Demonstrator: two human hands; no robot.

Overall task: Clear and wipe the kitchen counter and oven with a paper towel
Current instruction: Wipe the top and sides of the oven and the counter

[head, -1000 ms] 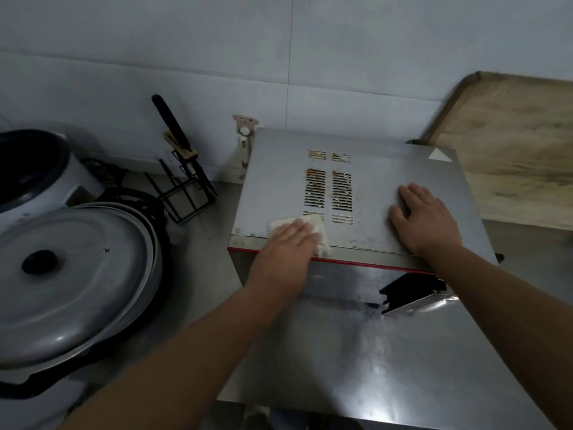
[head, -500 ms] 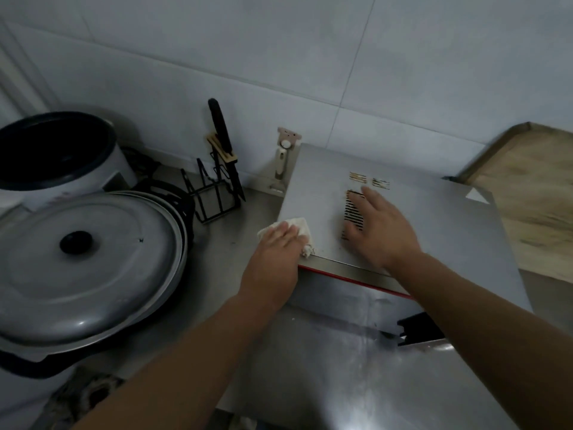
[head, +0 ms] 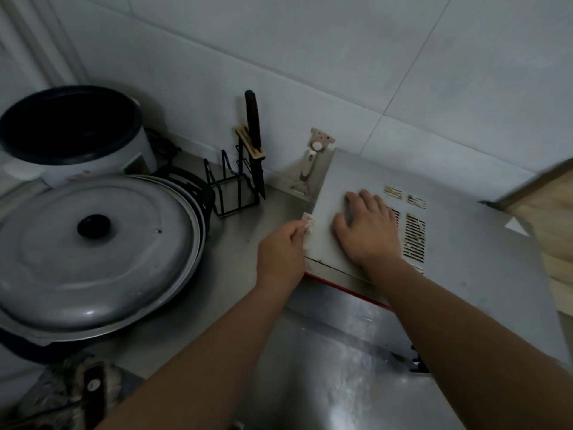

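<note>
A grey metal oven [head: 459, 243] with vent slots on top stands on the steel counter [head: 235, 268], its door hanging open toward me. My left hand [head: 279, 256] grips a crumpled white paper towel [head: 308, 221] against the oven's left side, at the top edge. Most of the towel is hidden under my fingers. My right hand [head: 366, 231] lies flat, fingers spread, on the oven's top near its left edge, partly covering the vents.
A large pot with a grey lid [head: 93, 249] fills the counter's left. Behind it stands a white rice cooker [head: 74, 135]. A black wire rack with a knife [head: 245, 172] stands by the wall. A wooden board [head: 545, 218] leans at right.
My left hand slid the towel leftward off the oven's top and onto its left side. My right hand moved left across the top, from the right part to over the vents.
</note>
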